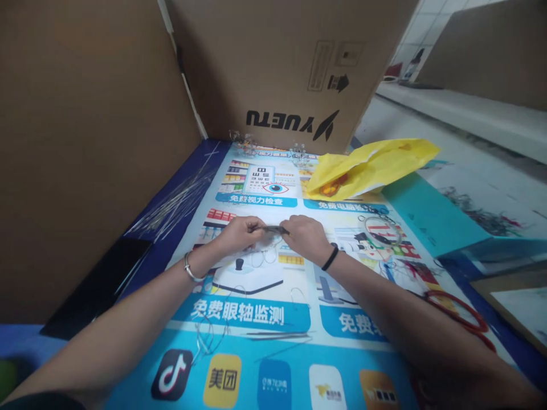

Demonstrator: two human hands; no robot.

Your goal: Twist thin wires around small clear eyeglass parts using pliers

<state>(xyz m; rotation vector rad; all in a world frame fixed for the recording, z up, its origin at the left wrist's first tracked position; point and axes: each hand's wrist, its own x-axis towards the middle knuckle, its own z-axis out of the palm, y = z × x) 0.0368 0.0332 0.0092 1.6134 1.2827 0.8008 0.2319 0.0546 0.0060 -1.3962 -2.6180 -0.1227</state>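
Nearest in the head view, the printed sheet (250, 393) shows a row of app icons (274, 382), with thin metal rods (280, 336) just beyond. Midway across, a slim metal piece (272, 229) spans both hands: the left hand (239, 234) pinches its left end, the right hand (305, 234) curls closed around its right. It looks light, stiff and rather slippery; a firm fingertip hold near each end should suit.

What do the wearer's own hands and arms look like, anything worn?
Left hand: no glove, silver-coloured bangle at the wrist. Right hand: no glove, narrow black band at the wrist. Forearms mostly uncovered; a dark edge at lower left may be a sleeve.
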